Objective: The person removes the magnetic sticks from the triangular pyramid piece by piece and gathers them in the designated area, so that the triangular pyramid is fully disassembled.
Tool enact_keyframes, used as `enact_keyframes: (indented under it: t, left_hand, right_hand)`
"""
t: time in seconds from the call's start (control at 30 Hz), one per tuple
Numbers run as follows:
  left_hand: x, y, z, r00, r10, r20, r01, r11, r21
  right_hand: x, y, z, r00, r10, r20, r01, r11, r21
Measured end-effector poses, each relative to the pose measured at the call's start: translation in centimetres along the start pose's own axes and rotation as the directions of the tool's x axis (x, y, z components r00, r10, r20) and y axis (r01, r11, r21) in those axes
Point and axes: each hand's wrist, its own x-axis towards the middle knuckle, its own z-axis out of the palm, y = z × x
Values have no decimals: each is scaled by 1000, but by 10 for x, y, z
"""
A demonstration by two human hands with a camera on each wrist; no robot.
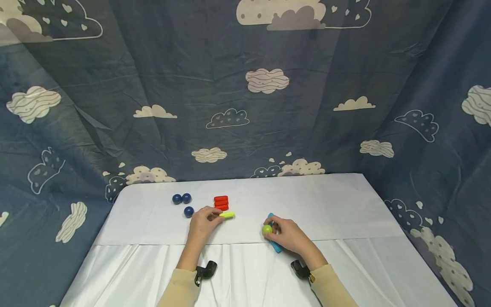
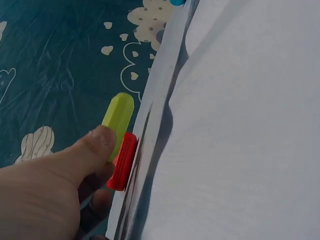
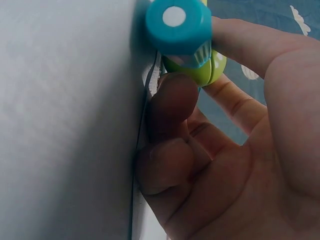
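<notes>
My left hand (image 1: pixel 202 226) pinches a small yellow bar (image 1: pixel 228 215) between thumb and fingertips; the left wrist view shows the bar's bevelled end (image 2: pixel 120 107). Just beyond it on the cloth lie several red bars (image 1: pixel 220 203), grouped close together. To the right, my right hand (image 1: pixel 290 234) holds a lime-green ball (image 1: pixel 267 229) at its fingertips. A blue stick (image 1: pixel 275 246) lies at that hand, partly hidden under the fingers. The right wrist view shows the stick's rounded end with a white dot (image 3: pixel 174 16), in front of the green ball (image 3: pixel 217 65).
Three dark blue balls (image 1: pixel 186 198) sit left of the red bars, beyond the left hand. A white cloth (image 1: pixel 330 204) covers the table, with a seam across it. A dark blue curtain with clouds (image 1: pixel 172 85) hangs behind and at both sides.
</notes>
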Motion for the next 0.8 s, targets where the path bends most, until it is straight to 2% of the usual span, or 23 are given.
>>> enact_keyframes:
  t: [0.3, 0.43, 0.6, 0.8]
  left_hand:
    - [3, -5, -2, 993, -103, -50, 104, 994, 30]
    - [2, -6, -1, 991, -126, -51, 128, 991, 46]
    - [3, -6, -1, 989, -138, -49, 141, 988, 60]
    - [3, -5, 0, 991, -104, -86, 109, 992, 60]
  right_hand:
    - [0, -1, -1, 1000, 10, 0, -10, 1000, -2]
    - [-1, -1, 0, 1000, 8, 0, -8, 1000, -1]
    - [-1, -1, 0, 1000, -2, 0, 2, 1000, 2]
    - [-1, -1, -1, 1000, -3, 7, 3, 1000, 15]
